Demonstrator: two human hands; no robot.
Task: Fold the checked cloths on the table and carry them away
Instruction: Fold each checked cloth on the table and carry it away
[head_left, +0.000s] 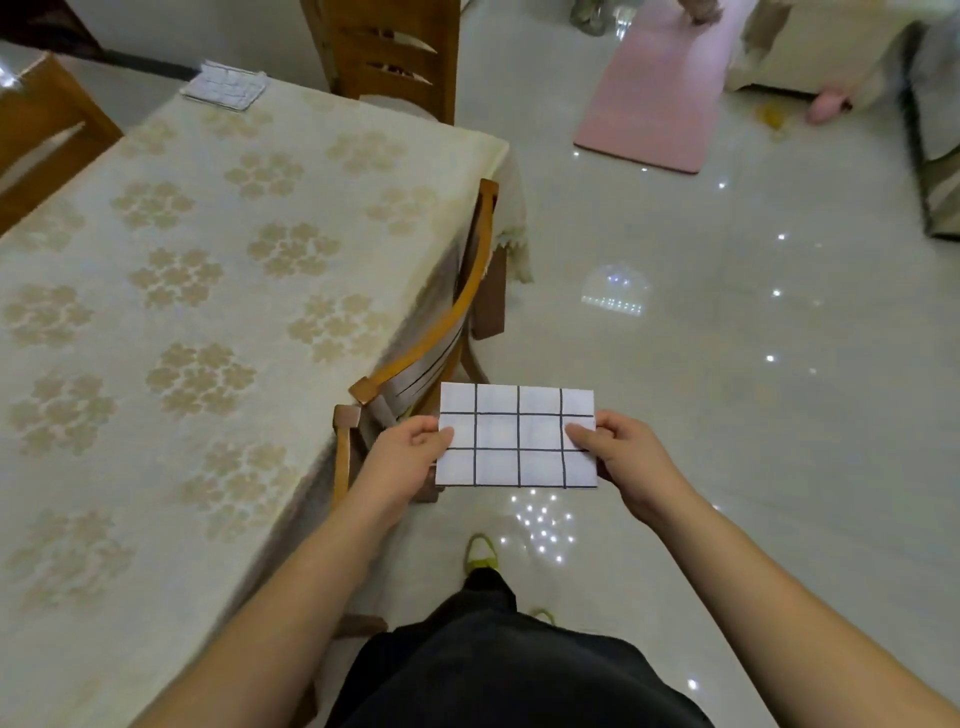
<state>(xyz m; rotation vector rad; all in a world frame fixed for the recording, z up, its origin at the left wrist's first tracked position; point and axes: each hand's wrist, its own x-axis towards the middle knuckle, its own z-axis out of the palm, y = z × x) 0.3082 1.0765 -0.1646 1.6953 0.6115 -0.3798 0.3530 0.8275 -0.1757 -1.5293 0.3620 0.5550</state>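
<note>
A folded white cloth with a dark check pattern (517, 435) is held flat in the air above the floor, to the right of the table. My left hand (405, 454) pinches its left edge and my right hand (626, 457) pinches its right edge, thumbs on top. A second checked cloth (224, 85), also folded into a small stack, lies on the far corner of the table (208, 291), well out of reach of both hands.
The table has a cream floral cover. One wooden chair (431, 332) is tucked in at its right side beside my left hand, another (387, 52) stands at the far end. A pink mat (660, 98) lies on the glossy tiled floor ahead to the right.
</note>
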